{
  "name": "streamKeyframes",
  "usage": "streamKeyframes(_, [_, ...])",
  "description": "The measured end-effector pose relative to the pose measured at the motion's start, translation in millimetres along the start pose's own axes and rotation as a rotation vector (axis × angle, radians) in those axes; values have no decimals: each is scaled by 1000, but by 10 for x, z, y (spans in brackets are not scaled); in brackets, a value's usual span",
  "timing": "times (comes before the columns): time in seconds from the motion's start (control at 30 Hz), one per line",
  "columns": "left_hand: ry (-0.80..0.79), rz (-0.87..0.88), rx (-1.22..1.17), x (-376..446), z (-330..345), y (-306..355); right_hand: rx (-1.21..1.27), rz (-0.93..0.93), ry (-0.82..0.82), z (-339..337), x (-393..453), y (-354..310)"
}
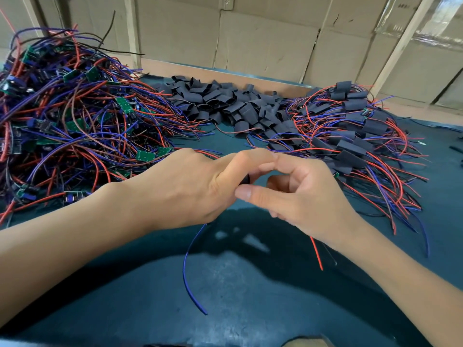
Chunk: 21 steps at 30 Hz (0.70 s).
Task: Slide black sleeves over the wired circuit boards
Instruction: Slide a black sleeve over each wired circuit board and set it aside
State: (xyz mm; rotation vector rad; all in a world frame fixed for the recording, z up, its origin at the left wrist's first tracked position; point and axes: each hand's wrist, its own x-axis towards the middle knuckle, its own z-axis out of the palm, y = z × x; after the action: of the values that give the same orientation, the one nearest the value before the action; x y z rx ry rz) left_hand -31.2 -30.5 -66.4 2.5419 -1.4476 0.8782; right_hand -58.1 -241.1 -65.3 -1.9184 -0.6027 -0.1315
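Pinching a soft black sleeve point(246, 180) between them, both hands, left point(185, 189) and right point(295, 194), are curled around it. Being light and floppy, it is probably best gripped by its edges, the board inside being hidden.

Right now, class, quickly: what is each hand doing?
Left hand: fingers curled, pinching a small black piece, probably a sleeve.
Right hand: thumb and fingers pinching the same piece.

Two hands point(190, 186), perhaps a hundred sleeves point(220, 101)
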Motion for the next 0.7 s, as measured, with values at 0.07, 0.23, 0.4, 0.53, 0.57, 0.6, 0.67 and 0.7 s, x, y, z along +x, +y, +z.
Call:
streamKeyframes(0.07, [10,10,2,-5,31,2,-137,-49,43,20,14,38])
streamKeyframes(0.23, [15,-18,36,-54,70,-163,-537,-268,49,-37,18,46])
streamKeyframes(0.4, [54,-191,-19,-96,-13,-448,-743,-346,187,-464,91,112])
streamKeyframes(0.53, [-189,-363,133,-213,-68,-729,-899,-295,384,-946,132,251])
streamKeyframes(0.57, [-287,-422,153,-245,-81,-760,-905,-255,412,-1063,133,286])
streamKeyframes(0.6, [-377,-455,182,-268,-80,-775,-904,-206,424,-1169,127,319])
streamKeyframes(0.67, [-455,-437,244,-284,-36,-769,-919,-76,388,-1315,116,381])
streamKeyframes(0.7, [-450,-416,259,-269,-12,-756,-941,5,345,-1347,108,405])
